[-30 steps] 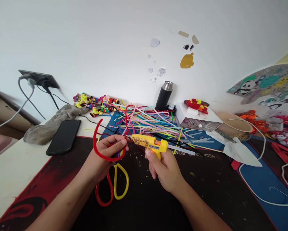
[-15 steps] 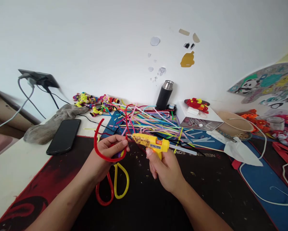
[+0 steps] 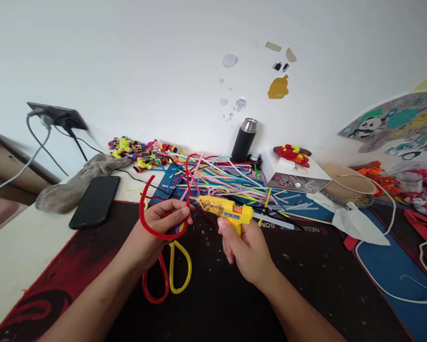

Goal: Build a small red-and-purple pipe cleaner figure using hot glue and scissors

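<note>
My left hand (image 3: 168, 221) is closed, with thumb and fingers pinching a red pipe cleaner (image 3: 142, 216) that curls round in a wide loop. Something purple and yellow shows under its fingers, mostly hidden. My right hand (image 3: 247, 244) grips a yellow glue gun (image 3: 222, 209), stained brown along its barrel, with a clear glue stick (image 3: 275, 221) poking out at the back. The gun's nozzle points left, close to the red pipe cleaner by my left fingertips. Below my left hand lie the red-handled and yellow-handled loops (image 3: 180, 289) of what look like scissors on the dark mat.
Many coloured pipe cleaners (image 3: 220, 178) are heaped at the back. Behind them stands a black thermos (image 3: 244, 141), with a white drawer box (image 3: 295, 175) to its right. A phone (image 3: 94, 202) lies at left; a white cable (image 3: 394, 299) loops at right.
The glue gun in my right hand has shifted slightly to the right, its nozzle drawing a little away from my left fingertips. My left hand stays nearly still.
</note>
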The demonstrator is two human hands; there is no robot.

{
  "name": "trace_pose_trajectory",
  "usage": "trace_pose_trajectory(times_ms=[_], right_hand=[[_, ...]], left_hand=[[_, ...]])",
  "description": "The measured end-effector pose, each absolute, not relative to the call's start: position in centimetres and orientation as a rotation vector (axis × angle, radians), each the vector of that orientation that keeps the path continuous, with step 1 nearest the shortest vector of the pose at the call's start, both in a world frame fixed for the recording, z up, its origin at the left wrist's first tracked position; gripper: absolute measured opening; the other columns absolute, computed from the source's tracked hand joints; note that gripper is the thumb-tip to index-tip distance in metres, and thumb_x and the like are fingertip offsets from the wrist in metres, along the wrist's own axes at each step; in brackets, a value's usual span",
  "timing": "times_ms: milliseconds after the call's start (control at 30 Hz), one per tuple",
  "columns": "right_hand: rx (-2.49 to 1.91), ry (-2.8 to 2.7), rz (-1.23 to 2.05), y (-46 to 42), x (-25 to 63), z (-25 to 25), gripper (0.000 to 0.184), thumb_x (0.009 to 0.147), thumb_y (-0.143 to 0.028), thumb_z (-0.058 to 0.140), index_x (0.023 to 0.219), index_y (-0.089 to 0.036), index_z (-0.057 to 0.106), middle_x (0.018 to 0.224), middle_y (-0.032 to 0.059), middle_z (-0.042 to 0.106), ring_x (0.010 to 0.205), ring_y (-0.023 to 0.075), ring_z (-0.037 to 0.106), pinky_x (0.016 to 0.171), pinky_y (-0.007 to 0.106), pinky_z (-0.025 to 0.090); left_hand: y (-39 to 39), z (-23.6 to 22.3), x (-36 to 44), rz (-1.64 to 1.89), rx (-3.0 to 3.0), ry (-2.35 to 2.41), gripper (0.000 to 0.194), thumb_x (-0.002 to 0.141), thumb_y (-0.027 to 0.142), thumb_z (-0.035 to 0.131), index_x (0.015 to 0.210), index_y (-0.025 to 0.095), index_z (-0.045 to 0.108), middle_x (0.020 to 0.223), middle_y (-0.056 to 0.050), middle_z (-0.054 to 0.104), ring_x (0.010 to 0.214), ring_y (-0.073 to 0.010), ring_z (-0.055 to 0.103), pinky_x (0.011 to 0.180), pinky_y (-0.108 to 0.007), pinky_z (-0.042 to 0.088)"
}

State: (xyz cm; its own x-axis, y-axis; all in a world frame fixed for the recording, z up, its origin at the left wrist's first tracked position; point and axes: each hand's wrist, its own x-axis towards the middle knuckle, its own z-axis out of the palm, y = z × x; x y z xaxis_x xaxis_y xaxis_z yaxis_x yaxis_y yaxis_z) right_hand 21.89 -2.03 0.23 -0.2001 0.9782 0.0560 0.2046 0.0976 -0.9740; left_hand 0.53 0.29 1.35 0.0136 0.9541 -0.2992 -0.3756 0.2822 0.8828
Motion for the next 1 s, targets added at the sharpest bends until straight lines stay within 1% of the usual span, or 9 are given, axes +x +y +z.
trace_pose_trajectory(times_ms=[167, 367, 600, 733, 833, 1000], right_hand=[[-1.194, -1.538, 1.204, -1.82, 21.77, 0.0, 0.059, 0.109, -0.066, 0.056, 0.069, -0.023, 0.055, 0.043, -0.0051, 0.049, 0.039, 0.0117, 0.047, 0.046, 0.025, 0.038], [-1.176, -1.563, 1.182, -2.09, 21.7, 0.14, 0.057, 0.11, -0.06, 0.055, 0.067, -0.024, 0.053, 0.043, -0.0055, 0.048, 0.039, 0.0114, 0.046, 0.046, 0.025, 0.038], [-1.177, -1.582, 1.159, -2.05, 21.73, 0.5, 0.054, 0.11, -0.054, 0.055, 0.065, -0.025, 0.05, 0.042, -0.0058, 0.046, 0.038, 0.0115, 0.045, 0.045, 0.025, 0.036], [-1.168, -1.602, 1.142, -2.11, 21.66, 0.55, 0.053, 0.11, -0.051, 0.055, 0.064, -0.026, 0.049, 0.041, -0.0056, 0.046, 0.037, 0.0114, 0.044, 0.045, 0.026, 0.036], [-1.167, -1.623, 1.129, -2.13, 21.73, 0.47, 0.055, 0.11, -0.052, 0.055, 0.062, -0.026, 0.048, 0.041, -0.0053, 0.046, 0.037, 0.0113, 0.043, 0.045, 0.027, 0.035], [-1.203, -1.647, 1.133, -2.05, 21.93, 0.15, 0.059, 0.11, -0.058, 0.053, 0.061, -0.025, 0.048, 0.042, -0.0047, 0.045, 0.039, 0.0117, 0.043, 0.045, 0.027, 0.035]], left_hand=[[0.32, 1.24, 0.44, 1.183, 0.695, 1.078, 0.051, 0.052, 0.047, 0.111, 0.076, 0.014, 0.08, 0.069, -0.004, 0.076, 0.056, -0.0088, 0.059, 0.052, -0.016, 0.042], [0.38, 1.12, 0.38, 1.196, 0.711, 1.059, 0.05, 0.054, 0.047, 0.111, 0.077, 0.014, 0.08, 0.07, -0.004, 0.076, 0.056, -0.0083, 0.06, 0.052, -0.015, 0.043], [0.49, 1.13, 0.46, 1.219, 0.682, 1.06, 0.051, 0.052, 0.042, 0.112, 0.082, 0.015, 0.081, 0.069, -0.004, 0.077, 0.058, -0.0101, 0.064, 0.054, -0.015, 0.047], [0.53, 1.33, 0.51, 1.225, 0.667, 1.079, 0.053, 0.049, 0.043, 0.113, 0.082, 0.015, 0.081, 0.068, -0.004, 0.077, 0.057, -0.0103, 0.064, 0.052, -0.015, 0.046], [0.57, 1.39, 0.53, 1.23, 0.669, 1.09, 0.055, 0.047, 0.045, 0.113, 0.081, 0.015, 0.081, 0.067, -0.003, 0.076, 0.056, -0.0097, 0.063, 0.051, -0.015, 0.045], [0.61, 1.28, 0.43, 1.238, 0.672, 1.089, 0.054, 0.049, 0.045, 0.112, 0.082, 0.015, 0.081, 0.068, -0.004, 0.077, 0.056, -0.0101, 0.064, 0.051, -0.015, 0.046]])
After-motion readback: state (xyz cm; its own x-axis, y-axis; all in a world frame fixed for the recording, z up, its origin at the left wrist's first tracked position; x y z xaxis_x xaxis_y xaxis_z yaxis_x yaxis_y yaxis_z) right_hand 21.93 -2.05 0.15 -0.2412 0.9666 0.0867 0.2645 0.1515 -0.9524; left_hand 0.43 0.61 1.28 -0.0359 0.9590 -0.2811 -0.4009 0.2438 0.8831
